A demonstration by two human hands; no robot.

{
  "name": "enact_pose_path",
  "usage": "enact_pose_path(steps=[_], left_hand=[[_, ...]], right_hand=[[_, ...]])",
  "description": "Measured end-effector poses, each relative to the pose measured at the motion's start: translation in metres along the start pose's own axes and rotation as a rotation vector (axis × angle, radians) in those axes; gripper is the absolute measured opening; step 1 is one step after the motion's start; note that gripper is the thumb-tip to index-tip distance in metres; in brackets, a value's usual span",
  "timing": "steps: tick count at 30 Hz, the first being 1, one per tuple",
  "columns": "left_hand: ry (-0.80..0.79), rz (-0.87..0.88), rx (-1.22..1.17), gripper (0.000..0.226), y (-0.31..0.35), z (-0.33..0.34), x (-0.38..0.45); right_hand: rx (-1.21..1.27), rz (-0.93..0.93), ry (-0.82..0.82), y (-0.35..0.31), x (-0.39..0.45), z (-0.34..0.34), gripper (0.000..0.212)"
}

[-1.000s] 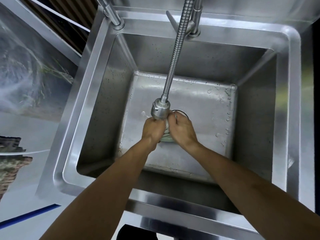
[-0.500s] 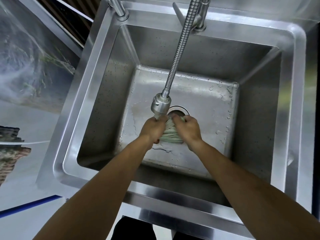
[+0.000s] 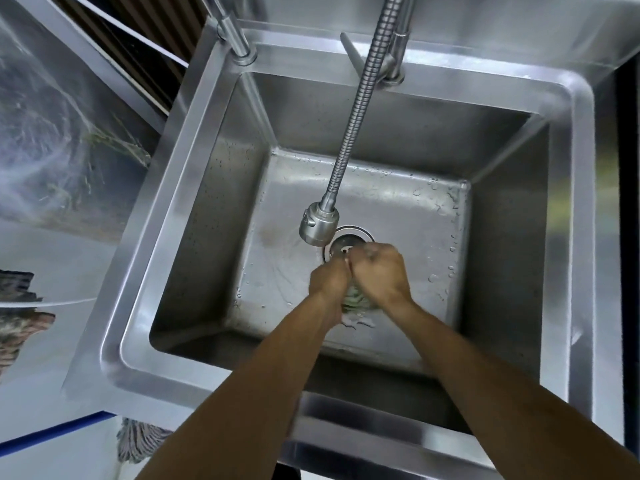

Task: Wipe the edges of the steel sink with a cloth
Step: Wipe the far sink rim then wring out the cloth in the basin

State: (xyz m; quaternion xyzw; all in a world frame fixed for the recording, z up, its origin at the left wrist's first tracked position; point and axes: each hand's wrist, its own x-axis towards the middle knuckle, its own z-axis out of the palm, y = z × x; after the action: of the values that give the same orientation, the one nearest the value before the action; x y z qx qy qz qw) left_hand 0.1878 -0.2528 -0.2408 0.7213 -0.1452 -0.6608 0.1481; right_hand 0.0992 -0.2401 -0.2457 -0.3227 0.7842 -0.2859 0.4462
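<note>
- Both hands are now sitting clear of the spray head, to its right and nearer the front wall of the basin; half a second ago they were bunched directly beneath it, with more of the cloth showing between them.
- The left hand is clenching around the cloth, its fingers curled tight on the left side of the wad.
- The right hand is gripping the same wad from the right, fist closed, knuckles pressing against the left hand.
- The cloth is showing only as a pale greenish bundle below the two fists, hanging over the basin floor just in front of the drain, and a small splash of water is lying on the floor beneath it.
- The person appears to be wringing the cloth out, which I am judging to be preparation rather than the wiping itself.
- The steel sink is carrying droplets on the basin floor, chiefly toward its right side and back edge.
- No part of the rim is being touched by the cloth: the left, back, right and front edges are all lying well apart from the hands.
- Whether any edge has already been wiped cannot be told from the sheen of the steel.
- By my reading, the wiping of all four edges is still waiting to be done.
</note>
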Motion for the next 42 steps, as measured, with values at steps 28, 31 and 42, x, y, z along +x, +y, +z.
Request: enact_pose_path(steps=[28,31,42], left_hand=[[-0.394,0.168,0.455,0.018,0.048,-0.100,0.018],[-0.350,0.376,0.544,0.021,0.045,-0.107,0.024],[0.046,0.294,0.226,0.025,0.022,-0.030,0.020]], right_hand=[[0.308,0.248,-0.597,0.000,0.007,-0.005,0.024],[0.397,0.270,-0.608,0.002,0.009,-0.009,0.030],[0.133,0.076,-0.061,-0.020,0.023,0.057,0.043]])
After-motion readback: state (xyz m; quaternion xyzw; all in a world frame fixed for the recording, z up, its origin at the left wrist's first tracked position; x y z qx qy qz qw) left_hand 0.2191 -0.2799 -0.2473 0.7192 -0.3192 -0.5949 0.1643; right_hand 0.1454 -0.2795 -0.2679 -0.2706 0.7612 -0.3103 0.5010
